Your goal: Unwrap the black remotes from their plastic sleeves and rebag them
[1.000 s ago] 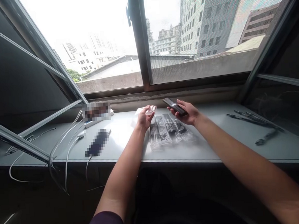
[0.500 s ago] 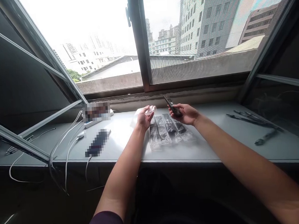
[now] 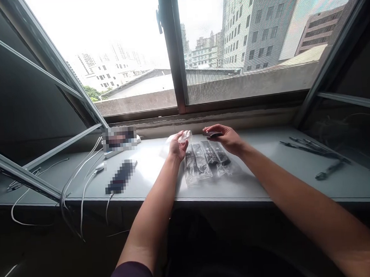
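Above the back of the pale table, my left hand [image 3: 178,147] grips a crumpled clear plastic bag [image 3: 185,136], part of which spreads out behind the fingers. To its right, my right hand [image 3: 228,138] is closed on a dark remote control [image 3: 212,134], seen nearly end-on with its tip toward my left hand. Between and below the hands, several dark remotes in clear plastic bags [image 3: 202,160] lie side by side on the table.
A blurred-out phone [image 3: 121,177] with a cable lies left of centre. Behind it a white power strip [image 3: 115,152] and white cables [image 3: 81,178] sit by a metal frame. Several dark thin items [image 3: 314,147] lie at the right. A window stands behind.
My right hand has turned the remote from slanting upright to nearly flat and edge-on. My left hand with the bag has barely shifted.
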`<state>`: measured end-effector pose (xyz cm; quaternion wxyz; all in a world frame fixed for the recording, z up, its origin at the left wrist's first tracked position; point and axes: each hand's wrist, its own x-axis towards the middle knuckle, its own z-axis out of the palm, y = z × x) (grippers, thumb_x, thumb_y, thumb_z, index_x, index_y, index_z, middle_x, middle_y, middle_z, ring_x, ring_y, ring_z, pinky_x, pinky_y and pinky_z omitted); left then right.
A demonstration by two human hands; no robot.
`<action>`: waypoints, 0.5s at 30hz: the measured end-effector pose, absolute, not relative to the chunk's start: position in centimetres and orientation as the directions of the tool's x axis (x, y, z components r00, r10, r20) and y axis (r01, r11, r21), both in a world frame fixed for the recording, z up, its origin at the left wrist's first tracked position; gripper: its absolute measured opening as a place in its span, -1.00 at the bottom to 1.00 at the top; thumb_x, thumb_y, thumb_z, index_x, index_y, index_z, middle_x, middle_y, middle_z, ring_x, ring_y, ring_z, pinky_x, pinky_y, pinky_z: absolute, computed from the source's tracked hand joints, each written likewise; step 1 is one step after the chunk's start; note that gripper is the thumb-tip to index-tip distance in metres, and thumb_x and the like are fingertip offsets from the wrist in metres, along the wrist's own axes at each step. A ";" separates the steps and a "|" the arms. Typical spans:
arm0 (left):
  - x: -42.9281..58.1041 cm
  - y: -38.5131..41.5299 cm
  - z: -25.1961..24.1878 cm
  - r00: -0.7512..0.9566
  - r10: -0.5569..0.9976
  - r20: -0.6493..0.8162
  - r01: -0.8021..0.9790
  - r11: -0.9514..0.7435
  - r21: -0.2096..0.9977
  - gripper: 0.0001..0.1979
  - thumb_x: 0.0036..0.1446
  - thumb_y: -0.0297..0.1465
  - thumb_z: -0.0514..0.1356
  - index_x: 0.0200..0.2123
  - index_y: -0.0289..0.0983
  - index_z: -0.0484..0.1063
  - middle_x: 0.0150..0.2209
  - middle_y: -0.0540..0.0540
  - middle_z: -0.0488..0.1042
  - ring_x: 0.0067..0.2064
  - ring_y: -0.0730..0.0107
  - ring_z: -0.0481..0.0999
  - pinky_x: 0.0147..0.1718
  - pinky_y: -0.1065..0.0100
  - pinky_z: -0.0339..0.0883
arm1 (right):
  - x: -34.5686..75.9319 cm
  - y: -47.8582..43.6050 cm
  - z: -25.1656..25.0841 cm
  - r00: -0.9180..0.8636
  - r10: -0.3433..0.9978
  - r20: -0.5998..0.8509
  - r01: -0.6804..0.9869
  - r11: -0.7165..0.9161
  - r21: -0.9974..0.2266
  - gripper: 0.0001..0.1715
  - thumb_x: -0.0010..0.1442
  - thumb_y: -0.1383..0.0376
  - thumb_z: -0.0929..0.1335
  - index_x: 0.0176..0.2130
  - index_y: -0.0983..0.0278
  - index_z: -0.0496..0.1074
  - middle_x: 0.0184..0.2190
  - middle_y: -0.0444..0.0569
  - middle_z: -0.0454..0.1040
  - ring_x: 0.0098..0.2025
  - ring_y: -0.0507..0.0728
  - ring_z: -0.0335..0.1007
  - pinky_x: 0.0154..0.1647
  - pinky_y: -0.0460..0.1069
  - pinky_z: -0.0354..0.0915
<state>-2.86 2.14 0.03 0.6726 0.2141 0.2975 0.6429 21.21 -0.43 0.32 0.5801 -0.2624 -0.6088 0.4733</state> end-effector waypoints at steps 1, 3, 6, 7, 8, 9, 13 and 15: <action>-2.9 2.2 0.0 -0.004 0.992 -0.126 -0.736 0.082 0.672 -0.84 0.31 -0.50 0.36 -0.05 -0.31 0.57 -0.08 -0.18 0.70 -0.31 0.42 0.71 -0.54 0.57 0.53 | 21.1 -0.5 0.4 -0.199 0.857 0.476 -0.218 0.435 -0.874 -0.51 -0.09 0.07 0.78 -0.18 0.13 0.74 0.10 0.05 0.71 0.31 0.36 0.51 0.45 0.28 0.30; -2.9 2.2 0.0 -0.003 0.992 -0.128 -0.736 0.084 0.672 -0.86 0.31 -0.50 0.35 -0.07 -0.32 0.58 -0.10 -0.17 0.70 -0.33 0.44 0.70 -0.56 0.57 0.51 | 21.0 -0.8 0.5 -0.217 0.848 0.484 -0.205 0.445 -0.872 -0.54 -0.06 0.03 0.77 -0.21 0.13 0.75 0.16 0.08 0.69 0.41 0.39 0.42 0.50 0.30 0.24; -2.9 2.2 0.0 -0.005 0.991 -0.131 -0.736 0.085 0.671 -0.86 0.31 -0.50 0.35 -0.06 -0.32 0.58 -0.12 -0.18 0.69 -0.35 0.45 0.68 -0.55 0.57 0.51 | 20.8 -1.1 0.8 -0.241 0.849 0.471 -0.191 0.434 -0.880 -0.57 -0.05 0.02 0.76 -0.25 0.13 0.76 0.15 0.10 0.69 0.49 0.41 0.32 0.54 0.30 0.18; -2.9 2.3 0.0 -0.008 0.991 -0.133 -0.736 0.084 0.672 -0.85 0.31 -0.50 0.36 -0.06 -0.32 0.59 -0.14 -0.17 0.69 -0.36 0.46 0.67 -0.54 0.57 0.51 | 20.7 -1.2 0.8 -0.244 0.849 0.469 -0.188 0.433 -0.882 -0.58 -0.05 0.02 0.76 -0.25 0.13 0.76 0.14 0.10 0.70 0.50 0.40 0.30 0.55 0.29 0.16; -2.9 2.3 0.0 -0.010 0.991 -0.134 -0.736 0.084 0.672 -0.85 0.31 -0.49 0.36 -0.05 -0.31 0.59 -0.15 -0.17 0.69 -0.37 0.47 0.66 -0.53 0.57 0.52 | 20.7 -1.2 0.8 -0.244 0.850 0.467 -0.186 0.432 -0.883 -0.58 -0.06 0.02 0.77 -0.26 0.13 0.76 0.13 0.10 0.70 0.51 0.40 0.29 0.55 0.29 0.16; -2.9 2.3 0.0 -0.012 0.991 -0.135 -0.735 0.083 0.673 -0.85 0.31 -0.49 0.36 -0.05 -0.31 0.59 -0.16 -0.16 0.68 -0.37 0.47 0.65 -0.53 0.57 0.52 | 20.7 -1.2 0.8 -0.243 0.852 0.464 -0.182 0.430 -0.884 -0.57 -0.07 0.03 0.77 -0.26 0.14 0.76 0.13 0.11 0.70 0.49 0.40 0.31 0.54 0.28 0.18; -3.0 2.3 0.0 -0.018 0.991 -0.131 -0.737 0.075 0.672 -0.85 0.32 -0.48 0.36 -0.05 -0.32 0.59 -0.14 -0.18 0.68 -0.34 0.45 0.67 -0.52 0.57 0.52 | 20.7 -1.2 0.7 -0.248 0.873 0.420 -0.130 0.399 -0.908 -0.45 -0.14 0.01 0.78 -0.21 0.17 0.74 0.06 0.10 0.72 0.22 0.36 0.56 0.37 0.30 0.37; -3.0 2.2 0.0 -0.021 0.991 -0.130 -0.738 0.072 0.670 -0.85 0.31 -0.48 0.36 -0.05 -0.32 0.59 -0.13 -0.19 0.67 -0.32 0.44 0.67 -0.52 0.57 0.52 | 20.7 -1.2 0.6 -0.252 0.890 0.380 -0.116 0.362 -0.925 -0.38 -0.17 0.04 0.79 -0.14 0.18 0.73 -0.05 0.05 0.74 0.06 0.32 0.62 0.27 0.29 0.46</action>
